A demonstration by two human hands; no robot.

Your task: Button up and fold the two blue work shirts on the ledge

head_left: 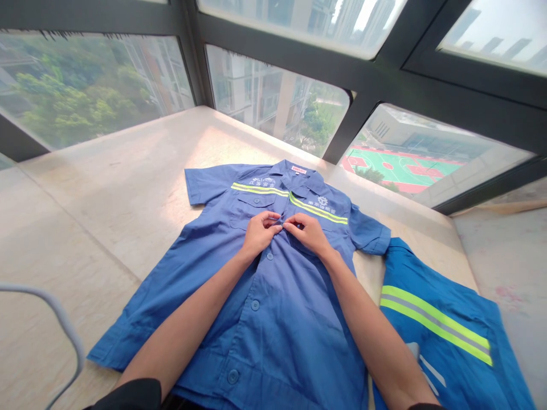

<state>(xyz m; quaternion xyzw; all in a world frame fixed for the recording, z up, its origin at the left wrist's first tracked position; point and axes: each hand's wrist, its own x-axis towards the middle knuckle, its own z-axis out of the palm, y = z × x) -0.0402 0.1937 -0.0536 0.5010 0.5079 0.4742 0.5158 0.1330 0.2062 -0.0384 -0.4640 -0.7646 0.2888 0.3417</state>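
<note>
A blue short-sleeved work shirt (213, 273) with yellow-green reflective stripes lies front side up, its collar pointing away from me. Both hands meet over its front opening, just below the chest stripe. My left hand (261, 232) pinches the placket edge between thumb and fingers. From the other side, my right hand (308, 232) pinches the same spot of the shirt front; any button there is mostly hidden by the fingers. Lower down the placket, several buttons show, among them one button (255, 305) near the middle and another button (233, 376) near the hem.
A second, brighter blue garment (431, 285) with a reflective stripe lies to the right, by the shirt's sleeve. A pale cable (64, 319) curves in at the left. Dark window frames (294, 48) border the light stone surface (85, 210) at the back.
</note>
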